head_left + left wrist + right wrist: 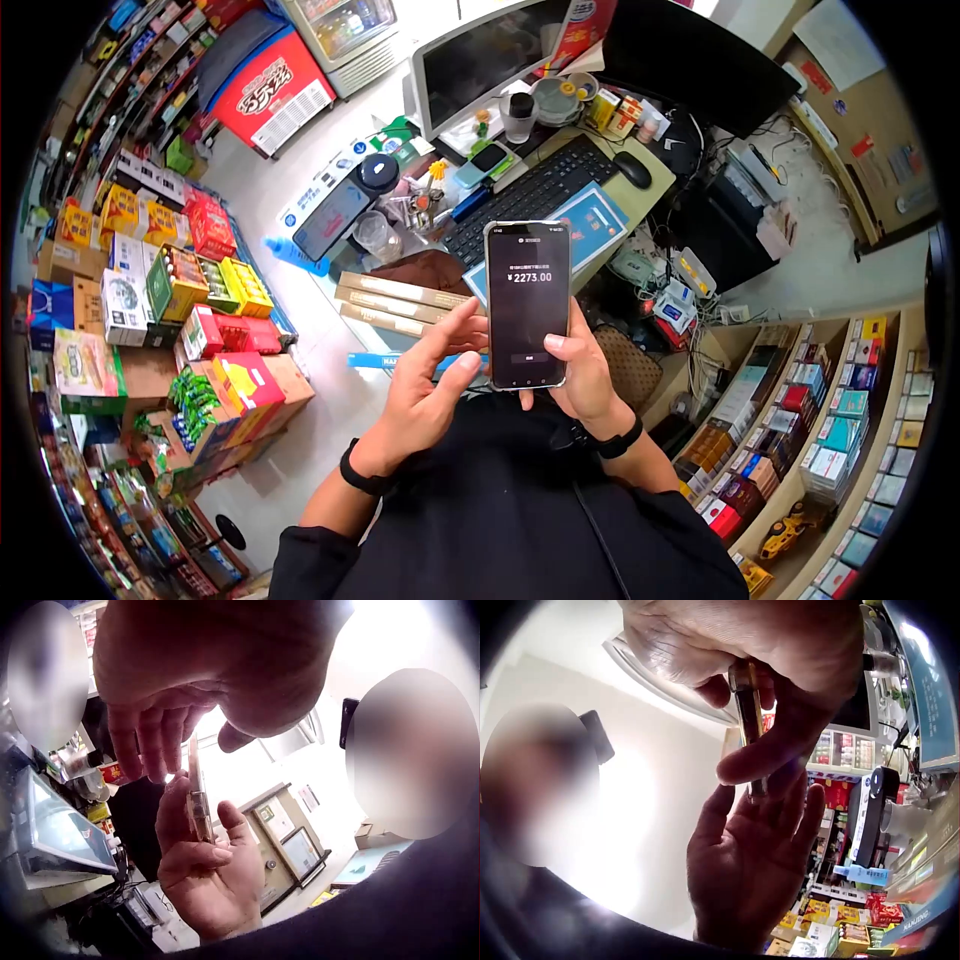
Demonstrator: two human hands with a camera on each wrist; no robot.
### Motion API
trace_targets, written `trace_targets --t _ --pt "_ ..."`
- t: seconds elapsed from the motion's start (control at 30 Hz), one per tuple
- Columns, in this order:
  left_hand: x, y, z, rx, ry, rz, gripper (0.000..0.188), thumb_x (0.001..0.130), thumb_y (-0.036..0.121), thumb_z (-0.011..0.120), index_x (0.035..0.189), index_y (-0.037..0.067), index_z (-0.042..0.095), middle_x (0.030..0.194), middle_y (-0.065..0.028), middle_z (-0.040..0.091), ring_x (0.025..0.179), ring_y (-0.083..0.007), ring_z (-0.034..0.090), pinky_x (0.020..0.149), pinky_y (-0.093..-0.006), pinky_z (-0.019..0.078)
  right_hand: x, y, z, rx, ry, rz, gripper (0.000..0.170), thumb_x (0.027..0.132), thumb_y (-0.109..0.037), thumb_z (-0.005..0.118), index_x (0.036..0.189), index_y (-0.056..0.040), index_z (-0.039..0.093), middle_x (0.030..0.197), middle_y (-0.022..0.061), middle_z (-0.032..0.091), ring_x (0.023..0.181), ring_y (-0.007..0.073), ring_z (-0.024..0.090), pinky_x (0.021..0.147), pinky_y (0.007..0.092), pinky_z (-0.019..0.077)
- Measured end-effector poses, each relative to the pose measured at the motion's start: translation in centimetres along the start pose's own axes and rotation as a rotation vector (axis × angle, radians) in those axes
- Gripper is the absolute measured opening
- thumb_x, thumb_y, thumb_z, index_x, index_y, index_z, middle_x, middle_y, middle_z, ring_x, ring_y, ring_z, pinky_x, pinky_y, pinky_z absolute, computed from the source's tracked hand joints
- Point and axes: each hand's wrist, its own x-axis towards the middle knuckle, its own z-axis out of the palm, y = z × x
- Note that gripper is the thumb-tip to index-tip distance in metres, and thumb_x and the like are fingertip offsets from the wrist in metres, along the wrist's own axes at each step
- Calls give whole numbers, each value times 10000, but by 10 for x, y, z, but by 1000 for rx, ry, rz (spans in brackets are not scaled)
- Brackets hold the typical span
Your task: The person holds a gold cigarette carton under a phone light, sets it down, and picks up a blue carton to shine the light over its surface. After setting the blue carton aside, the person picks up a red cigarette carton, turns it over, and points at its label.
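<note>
Your right hand (588, 378) pinches phone (528, 310) at lower right, thumb over front, fingers curled behind. Phone in front of your chest, front facing you, showing ¥2273.00. Your left hand (428, 378) just beside phone's left edge, fingers extended, thumb spread apart; cannot tell if fingertips touch. Boxes (395, 303) beyond left hand; keyboard (545, 188), mouse (632, 170) past phone.

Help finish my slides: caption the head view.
Right hand holds a phone showing ¥2273.00, left hand beside it, before a cluttered desk.
</note>
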Motion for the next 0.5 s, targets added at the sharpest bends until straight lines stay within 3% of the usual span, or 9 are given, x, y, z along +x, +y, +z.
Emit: trace_targets --t 0.1,0.2,0.5 --pt "2 -2 -2 55 24 50 567 1024 89 564 1554 -12 391 1360 -125 611 1176 -193 615 1049 -355 465 0 4 -1 -37 -57 23 617 950 -136 525 1511 -32 291 1266 203 599 942 267 721 495 300 594" --pt "8 1 -8 -70 87 86 583 1010 76 577 1553 -10 385 1341 -110 607 1149 -180 617 1031 -348 469 0 1 8 -112 -107 61 650 931 -111 546 1517 -31 275 1276 200 591 956 257 716 511 290 598" --pt "10 7 -10 -189 154 30 625 976 66 584 1562 23 371 1277 -84 565 1075 -157 612 959 -325 497 0 4 11 -193 -133 168 715 887 21 559 1523 -35 236 1294 206 579 997 264 712 531 278 603"
